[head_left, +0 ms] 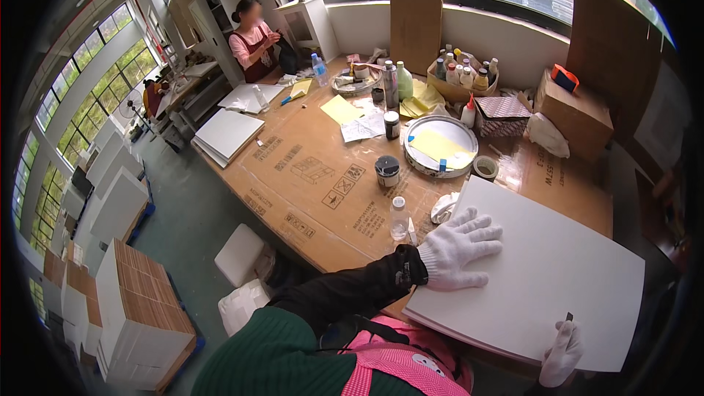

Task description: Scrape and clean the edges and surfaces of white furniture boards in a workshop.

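My left hand (pixel 456 248), in a white knitted glove, lies flat with fingers spread on the near left corner of a large white board (pixel 557 264). The board rests on a thin stack of similar boards on the cardboard-covered table (pixel 308 176). My right hand (pixel 561 352), also gloved, is closed around a small dark-tipped tool (pixel 569 317) at the board's near edge. A small clear plastic bottle (pixel 398 218) and a crumpled white glove (pixel 443 207) lie just beyond my left hand.
On the table stand a round metal tray (pixel 440 148) with yellow sheets, a dark-lidded jar (pixel 387 171), a tape roll (pixel 485 168), bottles in a box (pixel 462 73) and a cardboard box (pixel 576 110). Another person (pixel 253 40) works at the far end. White board stacks (pixel 139 315) fill the floor on the left.
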The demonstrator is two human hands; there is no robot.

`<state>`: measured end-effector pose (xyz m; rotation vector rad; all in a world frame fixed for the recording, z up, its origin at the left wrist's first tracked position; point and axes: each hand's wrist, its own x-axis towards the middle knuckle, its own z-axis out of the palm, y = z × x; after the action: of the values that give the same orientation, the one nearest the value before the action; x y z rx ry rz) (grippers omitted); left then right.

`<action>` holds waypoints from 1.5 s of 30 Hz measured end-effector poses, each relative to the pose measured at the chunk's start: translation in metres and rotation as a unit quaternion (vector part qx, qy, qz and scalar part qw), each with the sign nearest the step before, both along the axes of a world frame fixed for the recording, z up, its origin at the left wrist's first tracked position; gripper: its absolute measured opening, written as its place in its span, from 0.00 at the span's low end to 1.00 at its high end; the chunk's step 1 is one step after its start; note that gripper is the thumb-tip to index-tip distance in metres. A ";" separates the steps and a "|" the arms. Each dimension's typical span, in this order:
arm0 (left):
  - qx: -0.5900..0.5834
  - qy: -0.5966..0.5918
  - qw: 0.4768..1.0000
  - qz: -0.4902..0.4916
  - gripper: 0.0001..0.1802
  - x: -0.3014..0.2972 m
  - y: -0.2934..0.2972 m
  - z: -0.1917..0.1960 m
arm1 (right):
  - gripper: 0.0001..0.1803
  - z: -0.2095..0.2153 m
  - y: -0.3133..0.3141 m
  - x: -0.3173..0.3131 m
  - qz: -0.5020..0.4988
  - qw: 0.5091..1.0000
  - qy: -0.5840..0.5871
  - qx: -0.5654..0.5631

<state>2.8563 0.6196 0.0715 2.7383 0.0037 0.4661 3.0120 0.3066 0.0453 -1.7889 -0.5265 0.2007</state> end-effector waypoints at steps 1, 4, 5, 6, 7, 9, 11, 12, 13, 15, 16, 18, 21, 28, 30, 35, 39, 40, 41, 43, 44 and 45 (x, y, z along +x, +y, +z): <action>0.000 0.000 1.000 0.000 0.31 0.000 0.000 -0.001 | 0.18 0.000 0.000 0.000 0.000 1.000 0.000 0.000; 0.001 -0.001 1.000 0.002 0.31 0.001 0.000 -0.001 | 0.18 0.001 0.000 -0.001 -0.006 1.000 0.002 -0.003; 0.001 0.002 1.000 0.003 0.31 0.001 -0.001 -0.001 | 0.18 0.002 0.001 -0.002 -0.008 1.000 0.005 -0.004; 0.000 0.004 1.000 0.004 0.31 0.001 -0.001 0.000 | 0.18 0.002 0.001 -0.002 -0.010 1.000 0.008 -0.004; -0.001 0.003 1.000 0.003 0.31 0.001 -0.001 0.000 | 0.18 0.001 0.000 -0.002 -0.011 1.000 0.008 -0.005; 0.002 0.003 1.000 0.001 0.32 0.001 0.000 -0.001 | 0.18 -0.002 -0.002 -0.001 -0.013 1.000 -0.007 -0.009; 0.003 0.004 1.000 0.003 0.31 0.000 -0.001 -0.001 | 0.18 -0.002 -0.001 -0.002 -0.010 1.000 -0.012 -0.007; 0.004 0.004 1.000 0.004 0.31 0.000 -0.001 0.000 | 0.17 -0.001 -0.001 -0.003 -0.007 1.000 -0.017 -0.005; 0.004 0.004 1.000 0.004 0.31 0.000 -0.001 -0.001 | 0.17 -0.001 -0.001 -0.003 -0.007 1.000 -0.017 -0.005; 0.004 0.000 1.000 0.005 0.31 0.000 -0.001 -0.001 | 0.17 -0.001 -0.001 -0.003 -0.005 1.000 -0.019 -0.011; 0.004 0.000 1.000 0.004 0.31 0.000 -0.001 -0.001 | 0.17 0.001 0.000 -0.003 -0.006 1.000 -0.019 -0.011; 0.003 -0.006 1.000 0.002 0.31 0.001 0.000 -0.001 | 0.18 0.004 0.004 -0.006 -0.007 0.999 -0.034 -0.015; 0.003 -0.012 1.000 0.002 0.31 0.002 0.002 -0.003 | 0.18 0.005 0.006 -0.007 -0.010 0.999 -0.032 -0.012; 0.004 -0.011 1.000 0.000 0.31 0.000 0.001 0.001 | 0.18 0.002 0.005 -0.004 -0.013 0.999 -0.034 -0.006; -0.002 0.000 1.000 0.000 0.31 0.000 -0.001 0.000 | 0.17 -0.002 0.000 0.001 0.012 0.998 -0.059 -0.001; 0.000 0.004 1.000 0.005 0.31 -0.001 -0.004 -0.001 | 0.21 0.019 -0.007 -0.007 -0.010 0.995 0.031 -0.098; -0.009 -0.016 1.000 -0.014 0.32 0.008 -0.006 0.001 | 0.17 0.016 -0.005 -0.014 -0.057 0.998 0.013 -0.026; -0.002 -0.015 1.000 -0.010 0.32 0.006 -0.004 0.003 | 0.14 0.024 -0.005 -0.013 -0.039 0.998 0.043 -0.026; -0.002 -0.001 1.000 -0.008 0.33 0.004 -0.002 0.000 | 0.14 0.032 0.000 -0.015 -0.047 0.996 0.060 -0.056; 0.001 -0.002 1.000 0.006 0.32 0.004 0.000 0.004 | 0.13 0.037 0.009 -0.013 -0.014 0.997 0.067 -0.024; 0.004 -0.004 1.000 0.011 0.30 0.006 0.000 0.007 | 0.13 0.043 0.012 -0.011 0.002 0.995 0.097 -0.017; 0.004 -0.014 1.000 0.018 0.28 0.002 0.002 0.010 | 0.13 0.049 0.015 -0.007 0.035 0.991 0.126 -0.016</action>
<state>2.8580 0.6219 0.0816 2.7429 0.0434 0.5157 3.0047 0.3212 0.0946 -1.7459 -0.4077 0.4788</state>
